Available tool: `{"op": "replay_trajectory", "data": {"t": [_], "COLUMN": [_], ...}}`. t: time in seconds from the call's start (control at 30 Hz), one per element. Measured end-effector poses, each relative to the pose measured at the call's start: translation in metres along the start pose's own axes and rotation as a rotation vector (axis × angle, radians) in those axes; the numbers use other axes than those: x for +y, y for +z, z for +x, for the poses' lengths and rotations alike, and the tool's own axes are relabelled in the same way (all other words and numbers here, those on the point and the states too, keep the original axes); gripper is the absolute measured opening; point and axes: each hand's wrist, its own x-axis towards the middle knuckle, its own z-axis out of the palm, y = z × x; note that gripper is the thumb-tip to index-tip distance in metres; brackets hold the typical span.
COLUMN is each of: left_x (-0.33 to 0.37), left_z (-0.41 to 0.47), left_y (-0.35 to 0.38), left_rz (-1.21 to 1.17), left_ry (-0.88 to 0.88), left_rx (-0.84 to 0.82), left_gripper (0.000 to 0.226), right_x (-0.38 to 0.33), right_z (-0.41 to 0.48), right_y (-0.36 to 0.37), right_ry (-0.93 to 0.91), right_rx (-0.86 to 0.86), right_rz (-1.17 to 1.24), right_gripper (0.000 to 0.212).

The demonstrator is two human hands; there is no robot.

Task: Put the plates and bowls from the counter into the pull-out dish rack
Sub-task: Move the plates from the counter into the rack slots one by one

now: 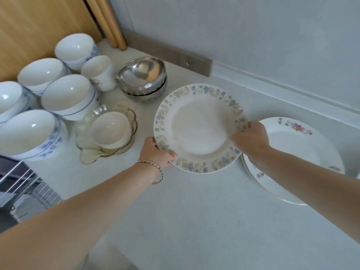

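Observation:
A white plate with a blue-green leaf border [198, 127] is held just above the counter [194, 221], tilted a little. My left hand [155, 152] grips its near-left rim and my right hand [251, 137] grips its right rim, thumb on top. To the right lies a stack of white plates with pink flowers [303, 152]. Stacked white-and-blue bowls [66, 94] stand at the left, next to glass dishes holding a cream bowl [109, 129] and stacked steel bowls [144, 76]. The wire dish rack [25, 190] shows at the lower left.
A cream cup [99, 71] stands behind the bowls. A wooden panel [39, 26] rises at the back left, and the grey wall [253, 36] runs along the counter's far side with a low wood-look strip [171, 53] at its base.

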Motion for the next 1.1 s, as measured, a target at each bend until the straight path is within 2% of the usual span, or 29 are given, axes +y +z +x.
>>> {"op": "replay_trajectory", "data": {"t": [0.13,0.27,0.37,0.5,0.67,0.87,1.0,1.1], "left_x": [-0.019,-0.051,-0.084,-0.128,-0.172,-0.216,-0.242,-0.267], "left_z": [-0.033,-0.068,-0.081,-0.083,-0.052,0.009,0.052,0.091], "left_y": [-0.06,-0.13,-0.192,-0.282,-0.392,-0.466,-0.479,-0.474], "left_rz": [0.109,0.139,0.155,0.145,0.397,0.533,0.55,0.612], "left_ry": [0.012,0.003,0.001,-0.013,-0.001,-0.12,-0.227,-0.3], "left_rx": [-0.035,-0.036,-0.084,-0.168,-0.222,-0.24,-0.275,-0.276], "left_gripper": [0.05,0.032,0.03,0.04,0.046,0.05,0.038,0.042], "right_x": [0.0,0.001,-0.008,-0.021,-0.033,-0.023,-0.003,0.016], "right_z": [-0.068,-0.145,-0.204,-0.283,-0.363,-0.398,-0.385,-0.364], "right_y": [0.013,0.041,0.07,0.125,0.221,0.332,0.392,0.433], "right_ry": [-0.101,-0.138,-0.122,-0.087,-0.059,0.052,0.172,0.251], "right_rx": [-0.09,-0.172,-0.225,-0.276,-0.315,-0.344,-0.349,-0.339], "right_rz": [-0.033,-0.017,0.036,0.112,0.158,0.186,0.173,0.127], "right_gripper": [0.027,0.037,0.033,0.037,0.043,0.04,0.037,0.042]}}
